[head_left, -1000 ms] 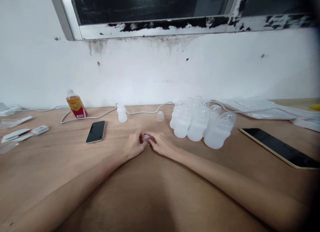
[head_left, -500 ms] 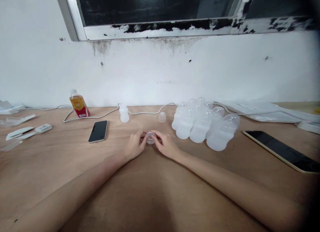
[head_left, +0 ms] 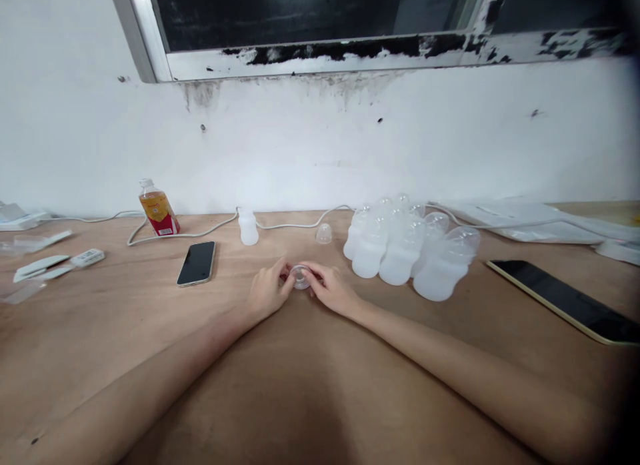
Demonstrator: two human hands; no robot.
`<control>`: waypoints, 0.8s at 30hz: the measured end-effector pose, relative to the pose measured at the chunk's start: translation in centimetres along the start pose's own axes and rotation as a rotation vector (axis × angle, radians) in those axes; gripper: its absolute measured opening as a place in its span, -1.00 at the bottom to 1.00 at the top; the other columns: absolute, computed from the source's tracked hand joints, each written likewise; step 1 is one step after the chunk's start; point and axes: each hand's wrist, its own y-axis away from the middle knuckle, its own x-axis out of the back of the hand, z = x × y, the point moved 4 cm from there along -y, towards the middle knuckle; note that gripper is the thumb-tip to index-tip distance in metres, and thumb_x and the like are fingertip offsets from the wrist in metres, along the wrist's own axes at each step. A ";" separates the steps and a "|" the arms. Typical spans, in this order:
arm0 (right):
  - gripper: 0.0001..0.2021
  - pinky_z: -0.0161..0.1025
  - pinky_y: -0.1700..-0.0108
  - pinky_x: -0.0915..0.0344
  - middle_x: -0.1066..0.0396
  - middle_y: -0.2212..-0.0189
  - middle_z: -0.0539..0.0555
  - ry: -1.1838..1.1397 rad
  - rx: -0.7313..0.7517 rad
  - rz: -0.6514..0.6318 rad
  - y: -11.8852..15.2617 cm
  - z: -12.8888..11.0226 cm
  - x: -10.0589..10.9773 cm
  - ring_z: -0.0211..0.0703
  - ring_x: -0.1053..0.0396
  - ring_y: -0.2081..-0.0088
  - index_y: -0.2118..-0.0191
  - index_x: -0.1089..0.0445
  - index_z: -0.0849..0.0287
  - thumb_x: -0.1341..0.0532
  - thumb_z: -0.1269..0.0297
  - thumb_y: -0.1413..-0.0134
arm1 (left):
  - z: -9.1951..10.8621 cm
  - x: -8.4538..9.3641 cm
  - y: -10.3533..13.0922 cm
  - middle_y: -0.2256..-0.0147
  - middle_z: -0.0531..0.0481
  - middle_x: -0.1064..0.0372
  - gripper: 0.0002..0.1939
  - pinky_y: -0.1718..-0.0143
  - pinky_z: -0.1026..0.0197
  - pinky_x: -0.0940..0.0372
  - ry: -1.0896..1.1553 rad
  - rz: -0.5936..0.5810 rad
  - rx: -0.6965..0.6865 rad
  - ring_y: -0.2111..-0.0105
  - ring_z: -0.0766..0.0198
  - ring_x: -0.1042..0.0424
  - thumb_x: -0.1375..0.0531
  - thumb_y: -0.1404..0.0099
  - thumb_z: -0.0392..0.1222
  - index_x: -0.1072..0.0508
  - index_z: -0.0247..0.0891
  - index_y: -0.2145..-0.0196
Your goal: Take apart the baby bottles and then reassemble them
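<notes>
Between both hands, just above or on the table, is a clear, round, ring-shaped baby bottle collar (head_left: 301, 279); whether a nipple sits in it is too small to tell. My left hand (head_left: 269, 291) grips its left side, thumb and fingers closed. From the right, my right hand (head_left: 333, 290) holds it with the thumb over the near rim. Behind the hands stand a white, frosted baby bottle without a cap (head_left: 248, 228) and a clear domed cap (head_left: 324, 234). To the right is a group of several frosted baby bottles with clear domed caps (head_left: 397, 258).
A phone (head_left: 197, 263) lies to the left, and a larger black-screened device (head_left: 560, 298) to the right. A drink bottle (head_left: 159, 210) stands near the wall. A white cable (head_left: 210, 234) runs along the table's back. Plastic packaging (head_left: 520, 223) lies at back right.
Both hands stay around the clear collar in nearly the same place. The fingers and thumbs have shifted only slightly on it.
</notes>
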 end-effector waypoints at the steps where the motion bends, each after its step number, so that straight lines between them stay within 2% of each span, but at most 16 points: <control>1: -0.71 -0.33 0.39 -0.24 -0.38 0.60 -0.01 0.000 0.003 -0.004 0.0 -0.1 0.0 -0.27 -0.34 0.52 0.13 -0.30 0.20 0.05 0.29 -0.09 | 0.0 0.0 0.0 0.46 0.06 -0.40 -0.83 0.47 0.34 -0.16 -0.002 -0.002 0.008 0.49 0.34 -0.35 0.05 -0.19 -0.14 -0.28 -0.23 0.38; 13: -0.75 -0.34 0.36 -0.21 -0.39 0.54 0.00 0.121 0.048 0.025 0.3 -0.4 0.0 -0.28 -0.34 0.53 0.22 -0.30 0.17 0.08 0.34 -0.10 | 0.1 0.0 0.1 0.50 0.07 -0.40 -0.85 0.50 0.33 -0.12 -0.059 -0.002 0.031 0.54 0.34 -0.33 0.02 -0.16 -0.15 -0.29 -0.22 0.37; 24: -0.78 -0.35 0.38 -0.22 -0.41 0.41 0.02 0.093 0.039 -0.014 0.2 -0.1 -0.3 -0.30 -0.35 0.51 0.22 -0.27 0.16 0.07 0.33 -0.09 | 0.0 0.0 0.1 0.52 0.08 -0.37 -0.84 0.52 0.34 -0.11 -0.068 -0.006 0.032 0.56 0.36 -0.31 0.02 -0.16 -0.12 -0.28 -0.22 0.36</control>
